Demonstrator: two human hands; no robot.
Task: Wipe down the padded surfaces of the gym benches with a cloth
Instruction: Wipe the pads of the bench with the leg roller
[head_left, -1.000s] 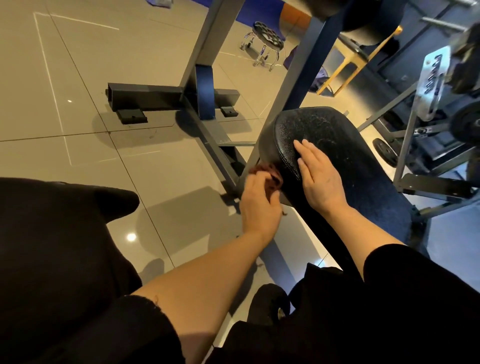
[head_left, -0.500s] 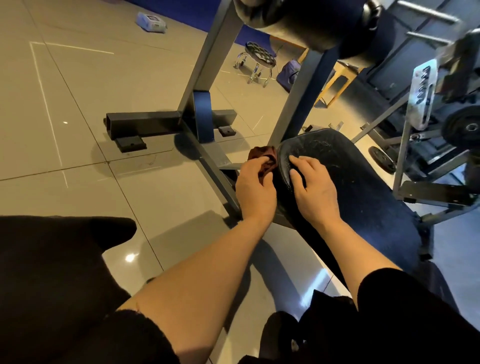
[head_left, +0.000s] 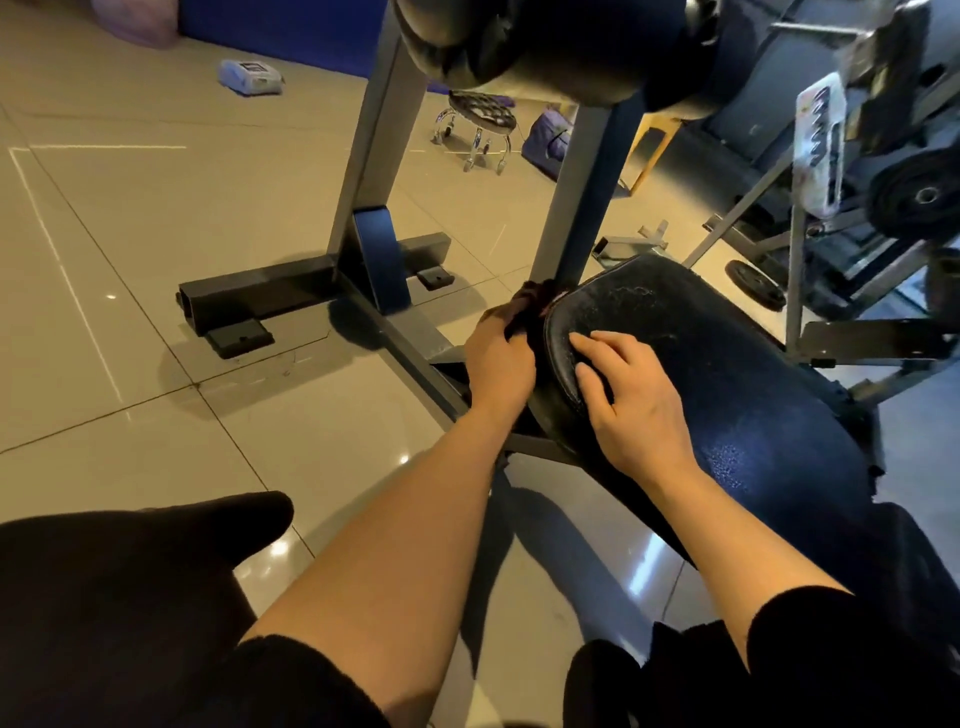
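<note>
Cloth, dark reddish, was bunched against the far-left edge of the black bench pad, beside the grey frame upright. Head view: left hand had its fingers curled round the cloth, gripping it. Right hand lay on the pad's near-left corner, fingers loosely bent, holding nothing. Tiled floor lay beneath; a wheeled stool stood far behind.

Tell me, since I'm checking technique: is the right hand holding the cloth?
No, the right hand rests on the pad while the left hand grips the cloth.
</note>
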